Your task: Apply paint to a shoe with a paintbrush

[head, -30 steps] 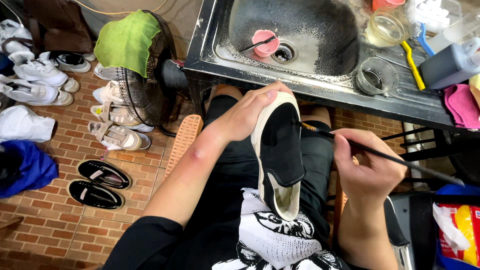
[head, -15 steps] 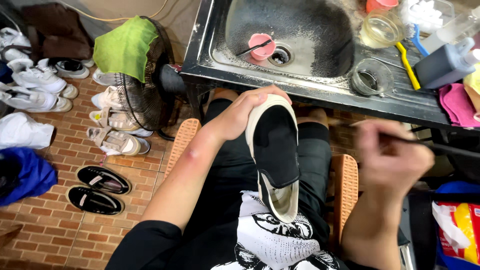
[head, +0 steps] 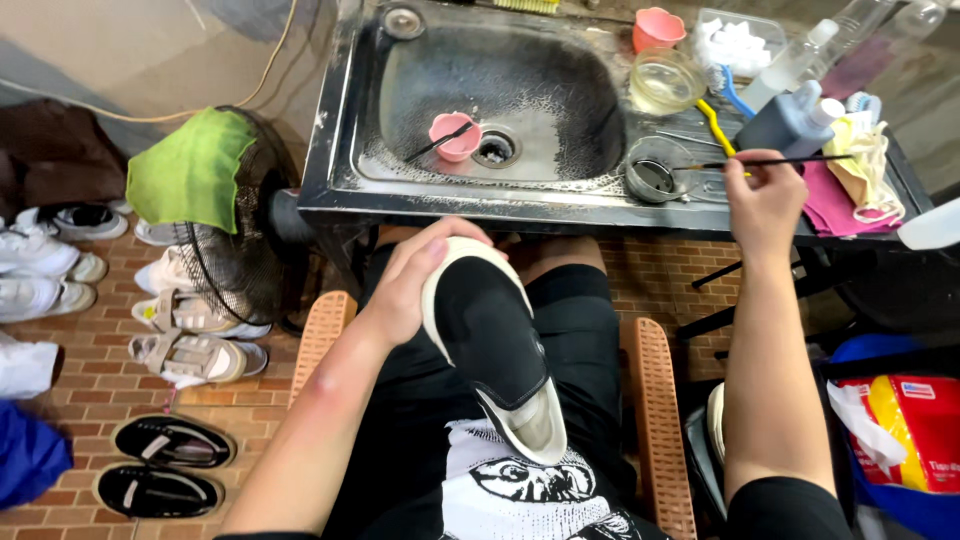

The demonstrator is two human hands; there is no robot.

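The slip-on shoe has a matt black cloth upper and a smooth off-white rubber rim. Beyond it, the sink is dull, soap-streaked metal holding a glossy pink plastic cup. Right of the sink, the thin brush dips into a small shiny metal tin. The floor is rough brick.

A small shoe-cleaning workshop was suggested: rows of shoes were laid out on the brick floor, and a stained steel sink was crowded with cups and bottles.
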